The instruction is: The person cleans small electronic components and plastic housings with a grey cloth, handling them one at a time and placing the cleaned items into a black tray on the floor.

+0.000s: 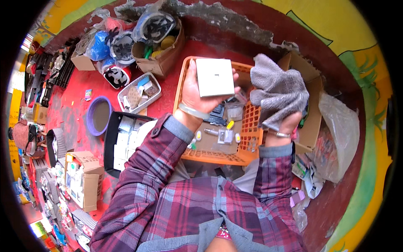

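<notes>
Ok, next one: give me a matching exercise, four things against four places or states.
Things:
1. white square item
2. grey cloth
3. purple tub
4. orange basket

Places or states:
A. on the red floor, left of the basket
B. perforated, with small things inside
C. in the left hand
D. covering the fingers of the right hand

Pairs: 1-C, 2-D, 3-A, 4-B

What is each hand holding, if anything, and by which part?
The left hand holds the white square box by its left and right edges. The right hand holds the gray cloth by its lower part, fingers hidden.
</notes>
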